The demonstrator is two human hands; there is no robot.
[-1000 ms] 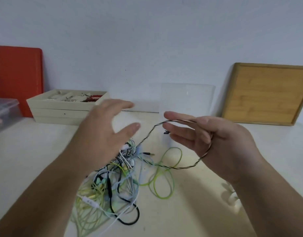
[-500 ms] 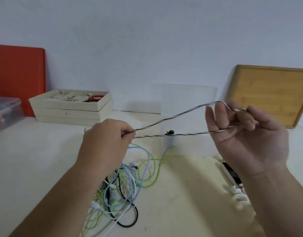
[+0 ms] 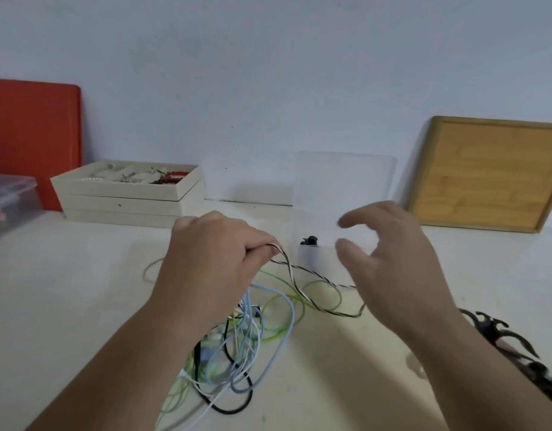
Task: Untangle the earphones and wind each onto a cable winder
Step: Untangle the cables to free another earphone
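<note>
One cord is being pulled free of the messy pile; nothing is wound up yet.

The surface [image 3: 81,306] holds the big pile of earphones [image 3: 237,343], green, blue, white and black cords all mixed up, just under the left hand at about 6 o'clock. The left hand [image 3: 212,259] is curled tight and pinches the black-and-white twisted cord [image 3: 294,283]. That cord hangs loose in a loop toward 3 o'clock and goes behind the right hand [image 3: 389,259]. The right hand is loose with fingers spread, and it seems to hold nothing. A small black earbud [image 3: 310,241] shows between the hands. Next, the right hand likely needs to catch the loop and gently draw it away from the pile.
</note>
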